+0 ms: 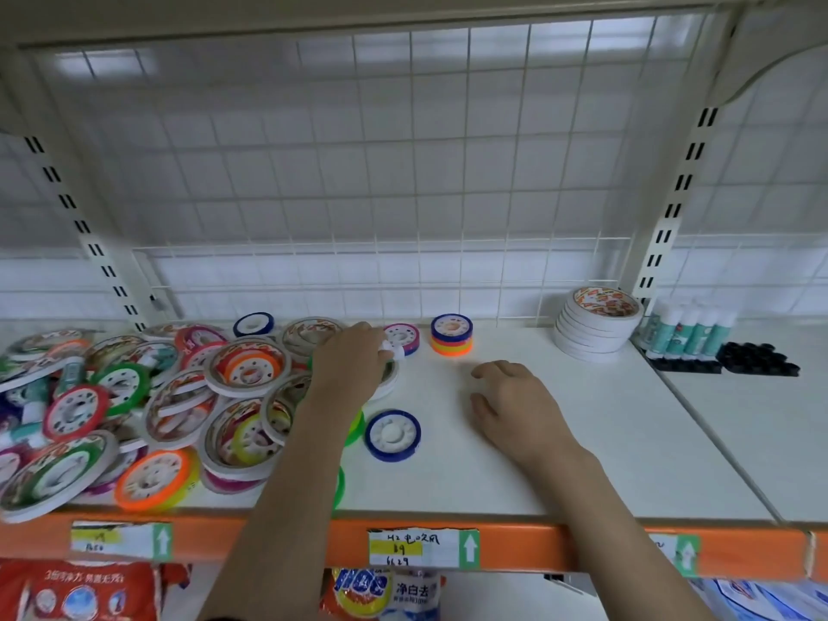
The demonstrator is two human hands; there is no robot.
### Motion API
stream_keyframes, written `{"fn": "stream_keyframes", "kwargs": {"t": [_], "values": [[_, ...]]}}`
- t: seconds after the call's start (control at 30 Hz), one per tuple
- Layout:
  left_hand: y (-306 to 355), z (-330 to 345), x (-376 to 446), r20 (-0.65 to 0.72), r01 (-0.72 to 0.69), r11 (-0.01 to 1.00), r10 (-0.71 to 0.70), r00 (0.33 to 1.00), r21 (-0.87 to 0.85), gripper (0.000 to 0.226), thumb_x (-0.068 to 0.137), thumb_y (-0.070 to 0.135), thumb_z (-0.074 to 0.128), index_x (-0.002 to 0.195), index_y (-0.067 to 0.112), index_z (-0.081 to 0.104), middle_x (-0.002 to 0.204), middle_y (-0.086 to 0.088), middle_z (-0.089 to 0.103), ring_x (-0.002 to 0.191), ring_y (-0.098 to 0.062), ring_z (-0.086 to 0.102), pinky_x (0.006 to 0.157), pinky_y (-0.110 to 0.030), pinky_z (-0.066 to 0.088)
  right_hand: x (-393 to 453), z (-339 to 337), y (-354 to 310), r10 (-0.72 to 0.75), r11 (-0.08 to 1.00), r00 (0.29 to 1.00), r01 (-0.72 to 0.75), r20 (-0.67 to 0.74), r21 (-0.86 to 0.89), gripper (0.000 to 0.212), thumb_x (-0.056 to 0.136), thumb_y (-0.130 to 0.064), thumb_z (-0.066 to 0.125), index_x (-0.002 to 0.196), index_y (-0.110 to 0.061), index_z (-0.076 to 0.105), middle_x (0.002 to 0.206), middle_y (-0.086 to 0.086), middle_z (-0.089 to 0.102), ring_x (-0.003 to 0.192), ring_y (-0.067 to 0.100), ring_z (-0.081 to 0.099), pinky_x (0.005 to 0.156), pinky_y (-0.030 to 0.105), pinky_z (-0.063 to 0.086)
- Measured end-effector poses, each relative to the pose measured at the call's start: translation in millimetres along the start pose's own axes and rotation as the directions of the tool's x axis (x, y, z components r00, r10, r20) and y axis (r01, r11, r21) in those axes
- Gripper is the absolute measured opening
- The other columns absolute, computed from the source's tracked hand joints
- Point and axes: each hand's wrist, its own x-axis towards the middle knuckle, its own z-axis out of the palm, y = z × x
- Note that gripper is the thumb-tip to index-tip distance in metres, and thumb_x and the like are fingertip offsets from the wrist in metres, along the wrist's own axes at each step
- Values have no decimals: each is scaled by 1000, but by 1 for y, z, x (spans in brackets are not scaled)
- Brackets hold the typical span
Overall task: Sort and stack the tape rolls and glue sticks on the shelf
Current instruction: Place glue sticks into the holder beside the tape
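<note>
Left hand [347,360] pinches a small white object, too blurred to identify, at the edge of a heap of tape rolls [148,410] lying flat on the shelf [582,441]. Right hand [515,405] rests loosely curled, holding nothing. Glue sticks [690,329] stand upright at far right, beside stacked white rolls [598,324].

one head-worn wide-angle view, close in, facing forward and slightly down onto the flat white shelf [515,441] with orange front edge.
</note>
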Motion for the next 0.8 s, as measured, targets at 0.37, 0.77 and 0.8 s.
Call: {"fn": "stream_keyframes", "kwargs": {"t": [0.37, 0.77, 0.8], "values": [[-23, -28, -54, -183, 91, 954, -147, 972, -287, 24, 96, 31, 47, 105, 9, 52, 78, 1, 52, 75, -24, 55, 63, -31, 37, 67, 8, -45, -194, 978, 970, 203, 145, -51, 43, 94, -22, 45, 137, -15, 43, 130, 8, 51, 120, 26, 44, 91, 30, 37], [-18, -18, -66, -240, 38, 937, -128, 962, -349, 33, 97, 15, 39, 129, 12, 46, 76, -1, 50, 63, -18, 48, 52, -28, 32, 76, 31, -55, -184, 983, 962, 178, 203, 45, 43, 91, -10, 45, 132, -19, 48, 126, 8, 56, 113, 26, 53, 91, 32, 44], [-17, -17, -65, -247, 28, 940, -119, 962, -341, 34, 96, 14, 40, 129, 12, 47, 87, -6, 56, 73, -23, 53, 58, -29, 36, 72, 30, -54, -184, 983, 967, 176, 176, 59, 40, 90, -9, 45, 129, -17, 51, 123, 9, 58, 110, 27, 54, 88, 32, 44]]}}
